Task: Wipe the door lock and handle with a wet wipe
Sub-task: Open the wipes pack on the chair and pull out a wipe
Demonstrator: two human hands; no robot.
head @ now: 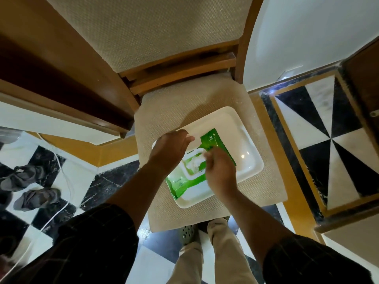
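Observation:
A green wet-wipe pack [185,181] lies on a white tray [249,160] on a chair seat. Its flap is lifted and a white wipe [194,162] bulges out of the opening. My left hand [170,149] rests on the pack's left side with fingers near the flap. My right hand [220,173] hovers over the opening, its fingertips pinching the edge of the wipe. A wooden door [367,78] shows at the right edge; neither its lock nor its handle can be made out.
The tray sits on a beige cushioned wooden chair [184,48]. Black and white floor tiles surround it. Dark shoes [30,189] and a white cable [61,181] lie on the floor at left. My feet stand just below the seat.

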